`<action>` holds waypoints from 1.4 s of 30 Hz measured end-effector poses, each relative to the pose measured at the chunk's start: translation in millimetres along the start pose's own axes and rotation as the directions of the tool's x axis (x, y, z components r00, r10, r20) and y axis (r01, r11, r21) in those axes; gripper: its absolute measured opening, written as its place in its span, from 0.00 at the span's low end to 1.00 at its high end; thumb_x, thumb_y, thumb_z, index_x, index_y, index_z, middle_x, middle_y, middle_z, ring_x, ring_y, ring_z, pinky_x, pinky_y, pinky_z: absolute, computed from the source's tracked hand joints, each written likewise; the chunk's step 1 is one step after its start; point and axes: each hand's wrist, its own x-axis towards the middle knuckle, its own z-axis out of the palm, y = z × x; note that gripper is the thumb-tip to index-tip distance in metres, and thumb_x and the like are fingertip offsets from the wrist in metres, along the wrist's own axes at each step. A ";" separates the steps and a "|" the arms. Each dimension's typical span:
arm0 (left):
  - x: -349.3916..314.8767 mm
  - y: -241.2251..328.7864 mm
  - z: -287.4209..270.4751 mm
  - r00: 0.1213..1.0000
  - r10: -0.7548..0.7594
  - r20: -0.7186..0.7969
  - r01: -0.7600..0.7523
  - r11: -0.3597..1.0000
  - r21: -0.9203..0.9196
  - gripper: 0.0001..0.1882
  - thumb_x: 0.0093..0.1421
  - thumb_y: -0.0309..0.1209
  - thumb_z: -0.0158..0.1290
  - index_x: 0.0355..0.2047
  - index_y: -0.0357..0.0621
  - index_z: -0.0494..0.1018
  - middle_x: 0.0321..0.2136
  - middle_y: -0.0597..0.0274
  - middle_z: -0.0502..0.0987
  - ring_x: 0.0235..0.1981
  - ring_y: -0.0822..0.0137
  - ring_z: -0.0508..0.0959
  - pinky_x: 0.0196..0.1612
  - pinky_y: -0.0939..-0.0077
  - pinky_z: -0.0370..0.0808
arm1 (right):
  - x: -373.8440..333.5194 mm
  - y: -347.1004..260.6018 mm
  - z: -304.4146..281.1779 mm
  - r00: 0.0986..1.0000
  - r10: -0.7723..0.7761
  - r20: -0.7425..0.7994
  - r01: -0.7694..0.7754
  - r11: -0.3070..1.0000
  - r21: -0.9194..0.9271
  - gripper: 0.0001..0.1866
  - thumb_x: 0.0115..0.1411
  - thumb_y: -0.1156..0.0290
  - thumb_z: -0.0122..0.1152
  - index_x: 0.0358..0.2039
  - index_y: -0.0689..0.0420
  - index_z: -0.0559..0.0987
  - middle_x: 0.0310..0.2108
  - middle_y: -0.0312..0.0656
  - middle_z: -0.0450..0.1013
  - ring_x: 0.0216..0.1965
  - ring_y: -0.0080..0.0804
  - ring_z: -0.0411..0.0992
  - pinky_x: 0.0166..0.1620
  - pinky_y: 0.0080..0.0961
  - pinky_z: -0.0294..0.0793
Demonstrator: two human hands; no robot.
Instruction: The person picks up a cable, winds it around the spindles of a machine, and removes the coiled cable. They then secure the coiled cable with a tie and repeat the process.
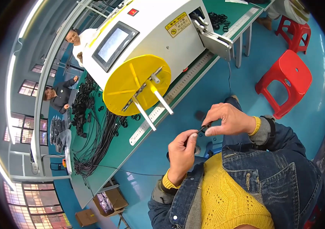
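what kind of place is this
Likely a cable workshop or small factory floor: a white machine with a yellow disc stands on a green workbench, where long black cables lie bunched.

Above and right of the yellow disc (122, 78), the white machine (151, 40) bears a yellow label (177, 24) with black print and warning symbols; below the disc, a graduated strip (187, 79) edges the worktop (120, 156).
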 end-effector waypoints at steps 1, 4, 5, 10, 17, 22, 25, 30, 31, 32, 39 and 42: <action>-1.2 1.1 1.9 1.000 -0.015 0.014 0.015 1.000 0.021 0.06 0.57 0.25 0.51 0.33 0.35 0.74 0.18 0.71 0.70 0.18 0.82 0.65 0.20 0.87 0.63 | 0.6 2.2 1.0 0.999 -0.046 -0.012 0.045 0.997 -0.065 0.09 0.49 0.70 0.60 0.30 0.61 0.78 0.25 0.42 0.73 0.28 0.32 0.71 0.32 0.24 0.69; -0.7 -1.8 3.1 1.000 -0.014 0.023 0.013 0.999 0.047 0.06 0.56 0.25 0.51 0.33 0.35 0.74 0.18 0.70 0.70 0.17 0.82 0.65 0.20 0.86 0.63 | 1.2 8.4 3.1 0.991 -0.129 -0.027 0.122 0.973 -0.194 0.09 0.51 0.69 0.60 0.31 0.61 0.78 0.25 0.41 0.74 0.28 0.28 0.71 0.33 0.22 0.69; -0.9 -4.3 2.2 1.000 0.004 0.017 -0.005 0.998 0.056 0.06 0.56 0.25 0.51 0.33 0.35 0.74 0.18 0.70 0.70 0.17 0.82 0.65 0.20 0.86 0.63 | 1.7 9.6 4.6 0.996 -0.021 -0.089 0.027 0.998 0.063 0.09 0.52 0.69 0.59 0.31 0.62 0.78 0.26 0.40 0.74 0.28 0.27 0.70 0.34 0.21 0.68; -7.5 -1.2 -1.4 0.996 0.005 -0.084 -0.009 0.999 -0.047 0.05 0.56 0.23 0.51 0.31 0.34 0.74 0.18 0.67 0.70 0.18 0.81 0.66 0.20 0.85 0.63 | 10.5 34.4 8.0 0.912 0.382 -0.149 -0.171 0.685 0.708 0.10 0.56 0.68 0.55 0.31 0.63 0.78 0.27 0.37 0.73 0.28 0.21 0.67 0.35 0.17 0.66; -12.9 1.0 -35.2 0.874 0.352 -0.334 -0.263 0.922 0.283 0.07 0.58 0.25 0.49 0.30 0.33 0.74 0.17 0.71 0.68 0.17 0.82 0.63 0.19 0.89 0.57 | 29.9 35.5 14.7 0.885 0.458 -0.083 -0.132 0.418 0.899 0.10 0.57 0.68 0.53 0.29 0.62 0.77 0.27 0.38 0.71 0.28 0.20 0.65 0.33 0.16 0.65; -14.4 -25.9 -60.3 0.895 0.285 -0.343 -0.114 0.890 0.442 0.07 0.58 0.24 0.49 0.33 0.32 0.73 0.16 0.72 0.66 0.16 0.82 0.61 0.18 0.90 0.56 | 26.1 37.1 -5.1 0.930 0.361 -0.076 0.007 0.189 0.982 0.09 0.57 0.69 0.52 0.24 0.61 0.74 0.26 0.37 0.69 0.26 0.19 0.63 0.27 0.15 0.63; -30.0 -30.1 -62.1 0.920 -0.062 -0.388 -0.018 0.980 -0.199 0.08 0.54 0.21 0.51 0.35 0.32 0.72 0.16 0.72 0.65 0.18 0.81 0.63 0.21 0.87 0.61 | 21.2 25.1 -3.3 0.903 0.418 -0.097 -0.046 0.320 0.946 0.09 0.56 0.70 0.53 0.23 0.61 0.73 0.24 0.36 0.69 0.23 0.17 0.61 0.22 0.13 0.60; -17.5 -5.2 -14.0 0.977 0.009 -0.214 -0.045 0.985 -0.164 0.14 0.53 0.23 0.52 0.41 0.32 0.70 0.16 0.73 0.64 0.18 0.84 0.61 0.21 0.91 0.58 | 16.0 8.4 24.0 0.886 0.461 -0.051 -0.330 0.705 0.628 0.09 0.55 0.70 0.56 0.23 0.62 0.74 0.19 0.33 0.66 0.16 0.14 0.58 0.18 0.12 0.56; -10.2 -7.2 -7.4 0.974 0.002 -0.226 -0.040 0.986 -0.161 0.14 0.53 0.23 0.52 0.41 0.32 0.70 0.16 0.73 0.64 0.18 0.84 0.61 0.21 0.91 0.58 | 14.4 5.9 29.7 0.902 0.432 -0.007 -0.356 0.752 0.555 0.09 0.55 0.69 0.57 0.23 0.62 0.75 0.17 0.32 0.66 0.15 0.14 0.57 0.18 0.12 0.56; -0.2 -11.7 -0.7 0.989 -0.054 -0.135 0.033 0.988 -0.154 0.14 0.53 0.24 0.52 0.41 0.33 0.70 0.16 0.74 0.64 0.17 0.84 0.60 0.20 0.91 0.57 | 12.8 5.7 31.9 0.902 0.431 0.001 -0.358 0.750 0.556 0.09 0.55 0.69 0.57 0.23 0.62 0.75 0.17 0.32 0.66 0.15 0.14 0.57 0.18 0.12 0.56; -0.6 -24.3 3.4 0.970 -0.239 0.053 0.234 0.840 -0.490 0.06 0.55 0.26 0.51 0.33 0.36 0.71 0.14 0.75 0.63 0.13 0.85 0.60 0.15 0.89 0.55 | -0.2 12.3 41.7 0.902 0.410 0.133 -0.378 0.604 0.702 0.09 0.54 0.68 0.58 0.25 0.61 0.77 0.17 0.30 0.66 0.17 0.13 0.60 0.20 0.12 0.59; 3.9 -26.3 3.8 0.967 -0.235 0.095 0.245 0.776 -0.581 0.03 0.56 0.26 0.50 0.28 0.39 0.70 0.14 0.75 0.64 0.12 0.85 0.59 0.13 0.88 0.54 | -6.4 18.8 43.7 0.918 0.392 0.055 -0.302 0.605 0.737 0.08 0.54 0.69 0.58 0.26 0.62 0.77 0.17 0.32 0.68 0.17 0.14 0.60 0.20 0.13 0.60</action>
